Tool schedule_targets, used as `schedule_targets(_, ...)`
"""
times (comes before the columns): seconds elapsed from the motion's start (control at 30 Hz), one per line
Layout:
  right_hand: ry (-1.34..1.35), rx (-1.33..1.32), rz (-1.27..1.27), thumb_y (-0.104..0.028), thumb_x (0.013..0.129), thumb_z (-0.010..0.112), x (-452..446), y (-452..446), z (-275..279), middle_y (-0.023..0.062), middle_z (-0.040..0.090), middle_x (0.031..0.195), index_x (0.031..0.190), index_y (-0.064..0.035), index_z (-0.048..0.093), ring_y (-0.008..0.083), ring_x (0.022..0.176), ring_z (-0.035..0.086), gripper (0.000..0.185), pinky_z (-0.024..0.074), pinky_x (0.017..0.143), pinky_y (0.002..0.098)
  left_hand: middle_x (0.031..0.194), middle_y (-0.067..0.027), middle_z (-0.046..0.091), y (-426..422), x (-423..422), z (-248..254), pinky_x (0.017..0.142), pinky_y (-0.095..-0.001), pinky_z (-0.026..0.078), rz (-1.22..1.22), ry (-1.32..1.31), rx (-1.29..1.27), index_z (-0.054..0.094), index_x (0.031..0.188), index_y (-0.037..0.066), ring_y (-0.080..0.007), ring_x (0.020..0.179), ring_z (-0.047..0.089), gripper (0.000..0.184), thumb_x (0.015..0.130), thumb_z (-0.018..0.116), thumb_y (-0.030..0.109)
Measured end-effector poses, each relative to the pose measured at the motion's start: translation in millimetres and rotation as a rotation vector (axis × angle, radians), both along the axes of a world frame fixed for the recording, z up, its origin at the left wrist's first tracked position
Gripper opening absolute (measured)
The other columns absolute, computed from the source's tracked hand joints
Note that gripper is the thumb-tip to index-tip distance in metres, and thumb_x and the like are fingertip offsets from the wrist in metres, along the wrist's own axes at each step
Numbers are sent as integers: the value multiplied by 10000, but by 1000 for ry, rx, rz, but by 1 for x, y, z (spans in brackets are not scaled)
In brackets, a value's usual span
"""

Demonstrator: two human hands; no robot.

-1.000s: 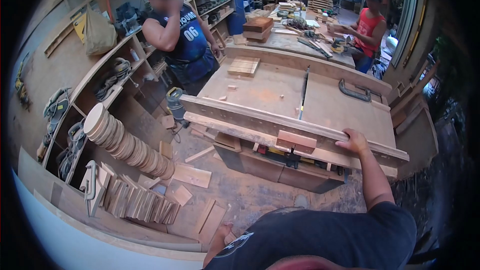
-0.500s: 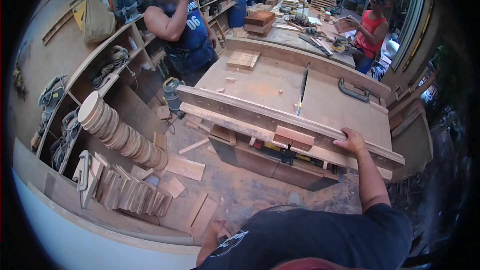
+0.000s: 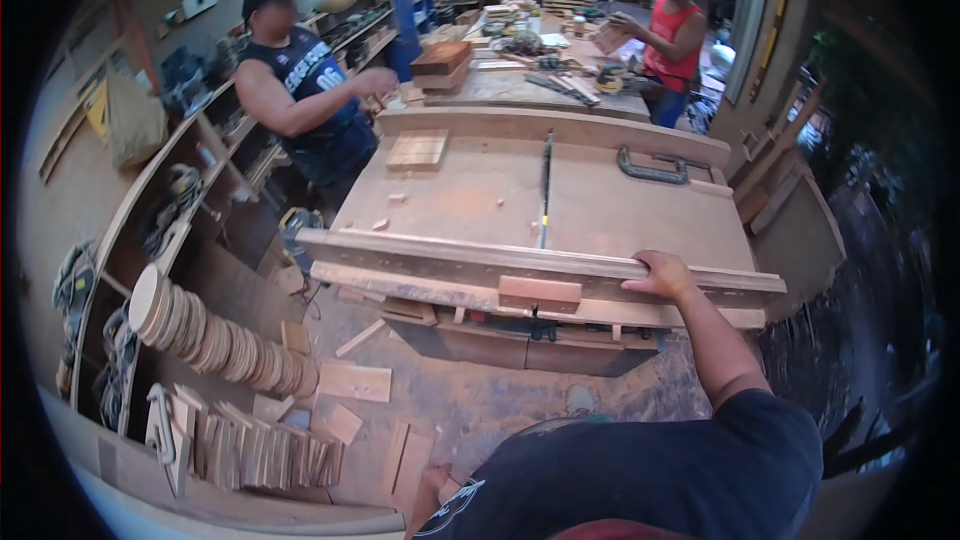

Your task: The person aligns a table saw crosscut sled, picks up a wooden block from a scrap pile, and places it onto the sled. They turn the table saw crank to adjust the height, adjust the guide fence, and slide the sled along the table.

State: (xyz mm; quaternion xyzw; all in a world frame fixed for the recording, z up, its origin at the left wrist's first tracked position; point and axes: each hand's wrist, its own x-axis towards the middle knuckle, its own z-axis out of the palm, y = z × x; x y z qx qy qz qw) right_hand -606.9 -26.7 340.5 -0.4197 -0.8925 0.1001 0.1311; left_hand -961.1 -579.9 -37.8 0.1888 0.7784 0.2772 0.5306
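Note:
My right hand (image 3: 660, 273) is wrapped over the top edge of the long wooden fence (image 3: 450, 252) at the near side of a crosscut sled (image 3: 640, 215). A reddish wooden block (image 3: 540, 293) is fixed to the fence's near face, left of that hand. The saw slot (image 3: 547, 190) runs across the sled's base. Low at my left side, my left hand (image 3: 432, 485) is curled, partly hidden by my dark shirt; a bit of pale wood shows beside it, and what it holds cannot be made out.
A C-clamp (image 3: 652, 168), a flat wooden panel (image 3: 417, 150) and small offcuts lie on the sled. Stacked wooden discs (image 3: 215, 335) and boards (image 3: 265, 450) stand at left. One person (image 3: 300, 90) is beyond the sled's left side; another (image 3: 672, 45) holds wood at the far bench.
The view has shifted, so the sled appears further left. The person at left has lowered an arm from the face and now extends it toward the bench. My right hand stays on the fence.

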Motion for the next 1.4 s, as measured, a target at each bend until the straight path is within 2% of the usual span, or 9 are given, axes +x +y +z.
schedule_targets(0.17, -18, 32, 14, -625, 677, 727, 2, 0, 2, 123, 681, 982, 1031, -91, 664, 314, 932, 654, 644, 519, 821, 408, 841, -95, 672, 45, 7, 19, 681, -318, 538, 149, -145, 174, 661, 984, -7, -185, 743, 644, 229, 853, 634, 180)
schedule_targets(0.23, -7, 43, 15, -627, 681, 722, 3, 2, 0, 122, 681, 978, 1025, -92, 664, 315, 924, 655, 639, 519, 815, 411, 854, -87, 666, 78, 26, 82, 686, -315, 543, 170, -69, 108, 656, 986, 0, -184, 755, 644, 195, 855, 629, 142)
schedule_targets(0.3, -11, 46, 35, -629, 694, 709, 4, 3, 0, 124, 682, 980, 1013, -95, 668, 319, 919, 655, 623, 518, 810, 416, 856, -83, 667, 100, 33, 91, 687, -315, 542, 126, -66, 97, 656, 990, 1, -183, 757, 643, 198, 854, 632, 142)
schedule_targets(0.53, -33, 22, 53, -632, 700, 699, 5, 7, 2, 129, 683, 979, 1007, -91, 676, 321, 923, 654, 623, 516, 816, 420, 860, -73, 673, 130, 34, 74, 711, -313, 534, -50, -104, 136, 668, 1000, 6, -177, 766, 641, 261, 872, 659, 234)
schedule_targets(0.63, -35, -8, 68, -678, 709, 658, 5, 9, 2, 140, 680, 965, 1019, -82, 659, 334, 929, 654, 672, 514, 828, 435, 853, -65, 676, 147, 49, 99, 725, -315, 530, -59, -81, 52, 685, 1008, 18, -170, 774, 641, 291, 878, 665, 278)
schedule_targets(0.83, -6, 16, 82, -672, 707, 666, 7, 10, -1, 145, 681, 949, 1020, -82, 655, 335, 919, 655, 668, 514, 823, 445, 888, -45, 695, 162, 56, 65, 774, -299, 511, -205, -112, 77, 692, 1039, 23, -159, 810, 638, 289, 891, 659, 269)
schedule_targets(0.93, -30, 2, 82, -665, 710, 670, 6, 10, 2, 147, 680, 947, 1023, -81, 652, 334, 915, 655, 663, 514, 820, 445, 905, -40, 701, 170, 65, 100, 795, -283, 498, -274, -279, 236, 691, 1035, 17, -141, 831, 630, 274, 897, 653, 251)
schedule_targets(1.13, -27, -4, 60, -631, 709, 691, 6, 9, 6, 138, 681, 958, 1025, -85, 670, 323, 935, 648, 631, 509, 826, 424, 883, -41, 692, 139, 38, -8, 763, -272, 488, -185, -439, 211, 695, 990, 21, -119, 832, 615, 239, 881, 673, 232)
schedule_targets(1.4, -28, 2, 48, -621, 699, 707, 4, 4, 7, 139, 683, 987, 1039, -87, 670, 323, 953, 647, 634, 509, 843, 418, 818, -46, 662, 112, 25, -2, 669, -300, 494, -39, -285, 111, 679, 956, 23, -137, 728, 603, 275, 870, 685, 284)
